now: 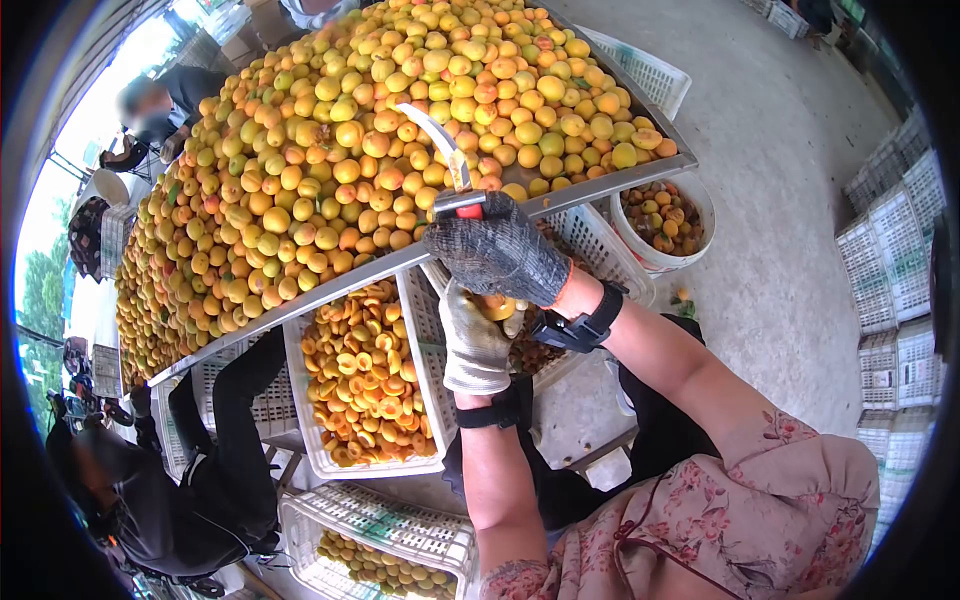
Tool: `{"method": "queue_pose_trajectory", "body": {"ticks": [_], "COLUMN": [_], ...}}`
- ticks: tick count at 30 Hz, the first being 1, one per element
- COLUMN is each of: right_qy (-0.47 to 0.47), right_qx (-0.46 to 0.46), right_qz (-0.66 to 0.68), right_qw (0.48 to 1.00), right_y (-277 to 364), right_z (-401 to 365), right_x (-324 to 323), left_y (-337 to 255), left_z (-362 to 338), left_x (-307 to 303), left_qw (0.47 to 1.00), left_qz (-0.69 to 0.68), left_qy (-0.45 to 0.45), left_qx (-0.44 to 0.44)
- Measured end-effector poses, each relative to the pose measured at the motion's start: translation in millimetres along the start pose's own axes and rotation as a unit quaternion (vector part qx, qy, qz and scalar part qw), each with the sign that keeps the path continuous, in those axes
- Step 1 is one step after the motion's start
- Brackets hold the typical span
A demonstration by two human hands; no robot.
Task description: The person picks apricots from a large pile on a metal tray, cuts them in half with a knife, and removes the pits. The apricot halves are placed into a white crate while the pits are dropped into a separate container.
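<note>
My right hand, in a dark grey knit glove, is closed around the red handle of a curved knife. Its pale blade points up and away over the heap of apricots. Just below it is my left hand in a white knit glove, its fingers curled around an apricot. The dark glove partly covers this fruit and the left fingertips. Both hands are at the near metal edge of the heaped table.
Left of my hands, a white crate holds halved apricots. A white bucket of darker fruit stands right. Another crate with fruit sits below. Crates are stacked far right. A person in dark clothes sits at left; another is beyond.
</note>
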State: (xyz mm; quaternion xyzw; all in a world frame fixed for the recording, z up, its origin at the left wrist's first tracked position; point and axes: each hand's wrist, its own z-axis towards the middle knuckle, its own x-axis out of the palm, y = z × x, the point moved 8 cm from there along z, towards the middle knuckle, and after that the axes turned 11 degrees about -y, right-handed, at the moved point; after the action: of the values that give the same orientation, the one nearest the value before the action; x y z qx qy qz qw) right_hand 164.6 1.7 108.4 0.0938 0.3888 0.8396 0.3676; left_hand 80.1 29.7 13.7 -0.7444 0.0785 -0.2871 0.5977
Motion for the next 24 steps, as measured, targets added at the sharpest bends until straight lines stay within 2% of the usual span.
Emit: {"method": "queue_pose_trajectory", "body": {"ticks": [1, 2, 3, 5, 6, 7, 9, 11, 12, 14, 15, 17, 18, 19, 21, 22, 23, 24], "right_qy": [0.002, 0.003, 0.004, 0.002, -0.023, -0.045, -0.091, -0.072, -0.071, -0.082, -0.083, -0.003, -0.016, -0.018, -0.039, -0.087, -0.111, -0.113], "right_qx": [0.119, 0.232, 0.336, 0.429, 0.341, 0.221, 0.168, 0.175, 0.175, 0.062, 0.061, -0.013, -0.025, -0.027, 0.018, 0.130, 0.173, 0.174], "right_qz": [0.169, 0.329, 0.475, 0.600, 0.379, 0.123, 0.140, 0.094, 0.094, -0.002, -0.002, -0.146, -0.154, -0.153, -0.053, 0.095, 0.117, 0.120], "right_qw": [0.979, 0.915, 0.813, 0.675, 0.860, 0.966, 0.971, 0.977, 0.978, 0.995, 0.995, 0.989, 0.988, 0.988, 0.998, 0.983, 0.972, 0.971], "right_y": [-15.6, -28.4, -36.7, -34.1, -31.4, -17.2, -2.8, -3.0, -5.4, 4.0, 3.5, 12.0, 12.4, 10.3, 4.3, -12.2, -8.6, -11.0], "right_z": [-1.6, -5.5, -12.1, -22.3, -16.7, -10.8, -14.8, -19.5, -22.5, -26.6, -29.9, -35.2, -37.2, -37.6, -37.3, -36.8, -29.2, -26.9], "right_x": [2.4, 8.0, 16.1, 29.1, 17.7, 6.1, 5.8, 8.9, 11.9, 14.1, 14.1, 26.3, 26.0, 24.5, 15.7, 9.0, -6.0, -7.7], "left_y": [11.5, 12.3, 12.1, 27.5, 25.7, 29.2, 24.5, 25.3, 23.7, 26.6, 27.6, 31.7, 33.7, 35.2, 40.7, 44.4, 47.6, 53.6], "left_z": [0.5, -7.6, -8.0, -4.2, -3.7, -4.3, 0.2, 0.2, 1.4, 1.9, 1.7, 1.1, 0.9, 0.6, 0.4, 1.3, 1.2, 3.5], "left_x": [10.0, 28.3, 35.4, 19.2, 19.1, 22.3, 23.9, 19.0, 16.6, 13.7, 12.6, 11.7, 12.1, 12.8, 16.4, 19.8, 21.9, 21.9], "left_qw": [0.981, 0.924, 0.923, 0.936, 0.936, 0.936, 0.905, 0.918, 0.926, 0.942, 0.948, 0.956, 0.958, 0.960, 0.955, 0.948, 0.942, 0.934], "left_qz": [-0.124, -0.243, -0.244, -0.227, -0.240, -0.240, -0.376, -0.337, -0.318, -0.276, -0.260, -0.235, -0.231, -0.230, -0.244, -0.253, -0.258, -0.272], "left_qy": [0.099, 0.195, 0.195, -0.039, -0.038, -0.038, -0.116, -0.173, -0.177, -0.176, -0.170, -0.162, -0.154, -0.145, -0.098, -0.062, -0.017, 0.026], "left_qx": [-0.113, -0.222, -0.224, -0.266, -0.255, -0.255, -0.159, -0.120, -0.105, -0.079, -0.073, -0.060, -0.066, -0.073, -0.139, -0.185, -0.214, -0.231]}}
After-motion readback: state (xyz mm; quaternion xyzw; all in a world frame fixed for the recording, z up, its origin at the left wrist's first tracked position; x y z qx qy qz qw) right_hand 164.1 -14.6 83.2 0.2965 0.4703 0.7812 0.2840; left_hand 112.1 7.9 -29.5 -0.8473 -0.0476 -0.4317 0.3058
